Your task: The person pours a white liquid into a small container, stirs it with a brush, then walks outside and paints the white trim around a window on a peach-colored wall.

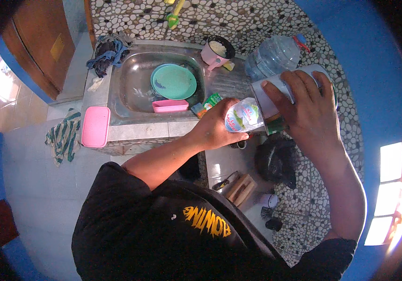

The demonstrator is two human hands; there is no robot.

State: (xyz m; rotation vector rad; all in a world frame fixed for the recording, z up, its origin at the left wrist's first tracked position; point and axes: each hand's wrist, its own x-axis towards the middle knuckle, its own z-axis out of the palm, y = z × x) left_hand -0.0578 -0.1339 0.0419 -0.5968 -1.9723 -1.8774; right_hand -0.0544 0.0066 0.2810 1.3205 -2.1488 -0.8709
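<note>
My left hand [212, 126] is closed around a small clear plastic container [244, 116] with a printed blue, green and red label. My right hand [309, 103] grips a wide pale grey cylindrical canister [267, 96] from above, fingers spread over its side. The canister lies tilted toward the plastic container, and their ends meet or overlap. I cannot see what is inside either one. Just left of my left hand, green and orange packets [211, 101] rest on the sink's edge.
The steel sink [130, 100] holds green plates [175, 82] and a pink box [170, 106]. Behind it stand a pink mug [210, 58] with white contents and a big water jug [271, 56]. A pink lid [96, 126] and dark cloths [109, 54] lie left. Below are a wooden block [240, 189] and black bag [276, 161].
</note>
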